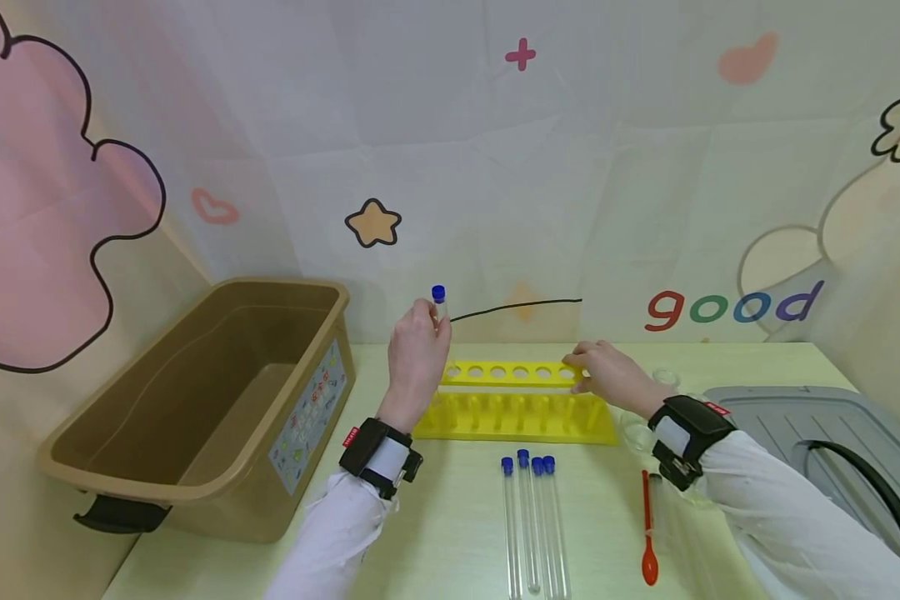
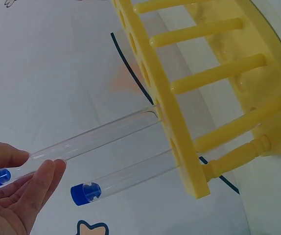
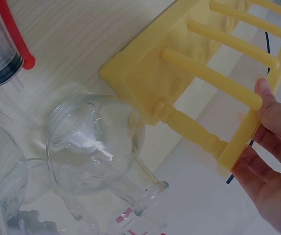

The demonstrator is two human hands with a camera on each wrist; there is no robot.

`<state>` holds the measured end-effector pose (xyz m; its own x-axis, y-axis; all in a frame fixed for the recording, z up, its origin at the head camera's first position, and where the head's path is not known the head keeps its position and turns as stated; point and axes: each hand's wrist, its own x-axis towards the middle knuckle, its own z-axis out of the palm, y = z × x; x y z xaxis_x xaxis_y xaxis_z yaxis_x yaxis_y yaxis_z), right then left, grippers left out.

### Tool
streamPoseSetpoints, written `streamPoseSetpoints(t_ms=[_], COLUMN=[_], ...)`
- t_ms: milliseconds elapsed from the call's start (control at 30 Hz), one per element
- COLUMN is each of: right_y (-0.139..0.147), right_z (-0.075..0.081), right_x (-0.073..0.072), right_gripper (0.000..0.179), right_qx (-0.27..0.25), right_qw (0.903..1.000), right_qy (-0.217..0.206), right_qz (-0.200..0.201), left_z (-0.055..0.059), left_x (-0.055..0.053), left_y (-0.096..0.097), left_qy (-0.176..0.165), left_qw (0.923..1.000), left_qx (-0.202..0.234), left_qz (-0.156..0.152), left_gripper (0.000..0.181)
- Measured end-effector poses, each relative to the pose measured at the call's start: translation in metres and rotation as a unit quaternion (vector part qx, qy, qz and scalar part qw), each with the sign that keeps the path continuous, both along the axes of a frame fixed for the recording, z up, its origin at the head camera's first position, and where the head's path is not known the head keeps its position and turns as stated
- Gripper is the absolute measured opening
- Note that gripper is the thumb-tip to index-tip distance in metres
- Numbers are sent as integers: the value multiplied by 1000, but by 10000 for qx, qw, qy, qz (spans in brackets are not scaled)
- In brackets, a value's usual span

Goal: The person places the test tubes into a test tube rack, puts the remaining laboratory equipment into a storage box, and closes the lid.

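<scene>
My left hand (image 1: 416,350) pinches a glass test tube (image 2: 96,134) near its blue stopper. In the left wrist view the tube's rounded bottom end is right at a hole in the top bar of a yellow test tube rack (image 1: 517,429). A second blue-stoppered tube (image 2: 135,176) stands in the end hole beside it. At the rack's right end, my right hand (image 1: 607,377) grips the top bar, with the thumb on one side and fingers on the other. Several more blue-stoppered tubes (image 1: 531,525) lie on the table in front of the rack.
A brown bin (image 1: 315,467) stands at the left. Glass flasks (image 3: 89,147) sit by the rack's right end. Near them lie a red spoon-ended stick (image 1: 649,567) and a syringe (image 3: 3,63). A grey lid (image 1: 787,408) with a black handle is at the right.
</scene>
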<state>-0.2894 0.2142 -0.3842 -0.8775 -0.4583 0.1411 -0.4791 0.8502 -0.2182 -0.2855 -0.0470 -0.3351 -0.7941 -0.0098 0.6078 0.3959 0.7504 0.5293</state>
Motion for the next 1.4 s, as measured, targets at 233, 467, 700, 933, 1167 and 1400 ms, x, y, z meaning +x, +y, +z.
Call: streamPoseSetpoints(t_ms=[233, 467, 700, 933, 1167, 1400], right_y=[0, 0, -1, 0, 0, 0], right_z=[0, 0, 0, 0, -1, -2], right_x=[0, 0, 0, 0, 0, -1], right_gripper=[36, 37, 38, 38, 38, 38], right_qx=[30, 50, 46, 28, 52, 82], right_qw=[10000, 10000, 9999, 9999, 9998, 9997], right_qy=[27, -8, -64, -81, -92, -104], right_qz=[22, -68, -124, -140, -164, -183], left_z=[-9, -15, -22, -28, -33, -37], left_x=[-2, -1, 0, 1, 1, 1], left_y=[2, 3, 4, 6, 8, 8], left_qy=[-120, -403, -691, -808, -1092, -1094], left_qw=[9999, 9991, 9974, 9961, 9931, 9925], left_qx=[-34, -91, -139, -264, -286, -395], left_qz=[-35, 47, 149, 218, 316, 366], left_gripper=[14, 14, 17, 18, 19, 19])
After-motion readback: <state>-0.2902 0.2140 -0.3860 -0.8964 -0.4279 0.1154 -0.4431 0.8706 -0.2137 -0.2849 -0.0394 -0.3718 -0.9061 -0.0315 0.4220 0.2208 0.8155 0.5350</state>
